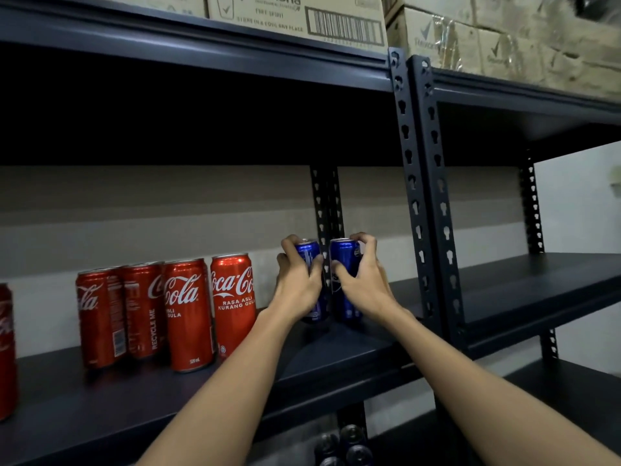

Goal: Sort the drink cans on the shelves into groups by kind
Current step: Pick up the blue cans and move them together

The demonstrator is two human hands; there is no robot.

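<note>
Beside four red cola cans (pixel 168 311), left hand (pixel 297 284) and right hand (pixel 361 280) each grip a blue can.

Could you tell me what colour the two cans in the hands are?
Both cans are blue, seen in the head view.

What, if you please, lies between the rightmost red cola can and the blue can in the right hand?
In the head view, the left hand gripping its own blue can lies between the rightmost red cola can and the right hand's blue can.
</note>
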